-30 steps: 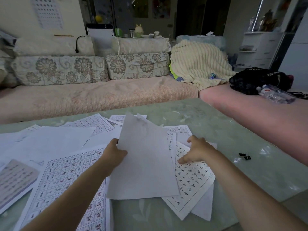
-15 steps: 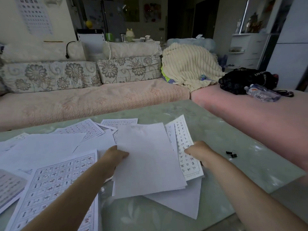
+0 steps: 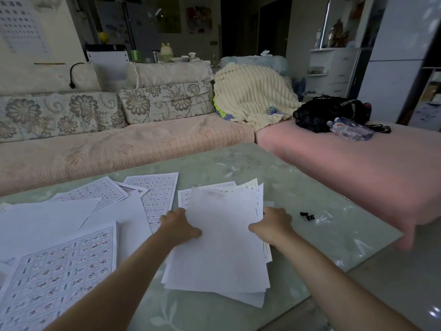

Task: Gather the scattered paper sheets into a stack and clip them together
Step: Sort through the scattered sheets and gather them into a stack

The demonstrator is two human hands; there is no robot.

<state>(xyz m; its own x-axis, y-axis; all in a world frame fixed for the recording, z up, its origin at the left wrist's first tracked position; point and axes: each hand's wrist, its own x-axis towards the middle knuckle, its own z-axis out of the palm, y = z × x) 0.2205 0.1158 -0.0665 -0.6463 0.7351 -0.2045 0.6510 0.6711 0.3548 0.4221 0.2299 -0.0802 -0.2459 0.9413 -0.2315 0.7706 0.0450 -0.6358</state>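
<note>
You were mid-gather. Your left hand point(image 3: 179, 226) and right hand point(image 3: 272, 226) each gripped a side edge of the partial stack point(image 3: 222, 247), fingers curled round the paper. The stack sat in front of you with uneven edges, and I couldn't tell whether it was on the tabletop point(image 3: 334, 247) or just above it. Loose sheets point(image 3: 59, 278) lay spread to the left, not yet collected. The binder clips point(image 3: 307, 215) lay near your right hand. Next, I'd judge, you needed to free one hand, draw in the remaining sheets, and square the edges before clipping.
</note>
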